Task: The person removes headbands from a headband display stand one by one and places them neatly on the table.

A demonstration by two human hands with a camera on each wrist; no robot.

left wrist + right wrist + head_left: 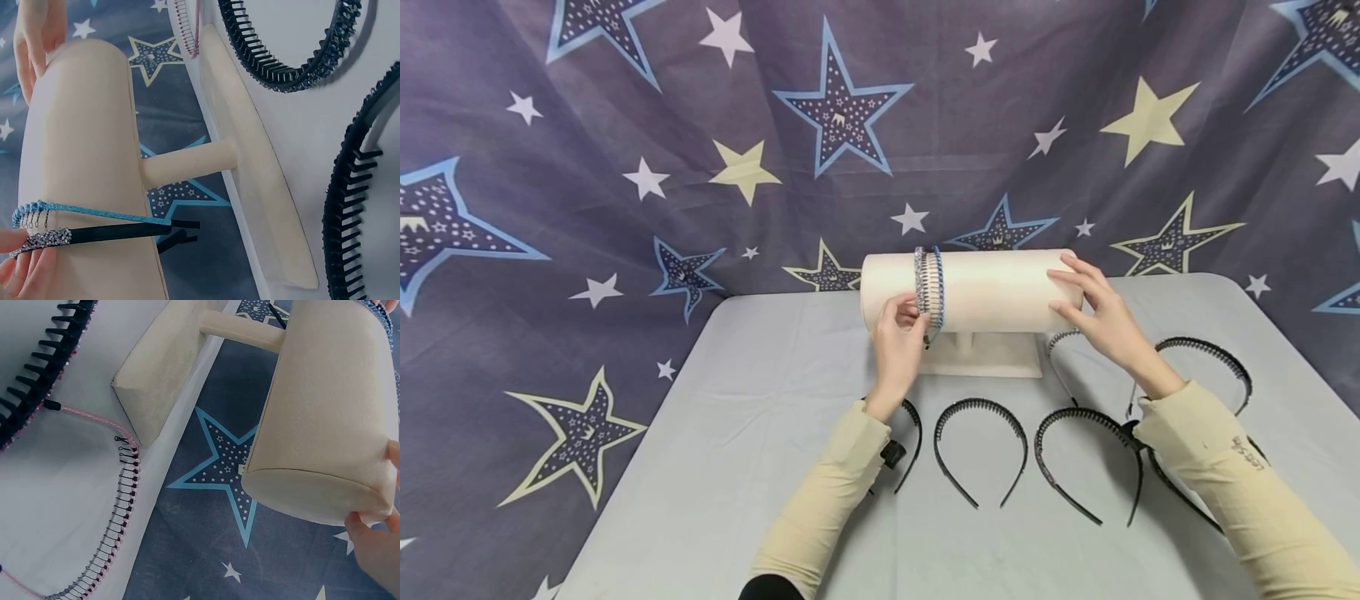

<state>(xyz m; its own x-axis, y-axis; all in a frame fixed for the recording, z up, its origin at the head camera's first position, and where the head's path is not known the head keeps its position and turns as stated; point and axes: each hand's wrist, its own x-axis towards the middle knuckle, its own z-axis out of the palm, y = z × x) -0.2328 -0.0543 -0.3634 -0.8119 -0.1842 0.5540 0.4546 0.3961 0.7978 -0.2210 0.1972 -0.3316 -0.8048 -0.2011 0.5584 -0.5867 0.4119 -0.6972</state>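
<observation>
A cream cylindrical display stand (1000, 287) stands at the back of the table. Two headbands sit round its left half: a blue headband (938, 283) and, just left of it, a silver sparkly headband (919, 275) with a black band end. My left hand (898, 342) pinches the silver headband between thumb and fingers, seen also in the left wrist view. At the cylinder's right end, my right hand (1101, 312) rests its spread fingers and thumb on the edge. In the right wrist view that hand (381, 537) touches the end rim.
Several black toothed headbands lie on the grey table, among them one in the front middle (979, 407) and one to its right (1078, 414). A pink headband (131, 469) lies near the stand's base. A star-patterned cloth (842, 208) hangs behind the table.
</observation>
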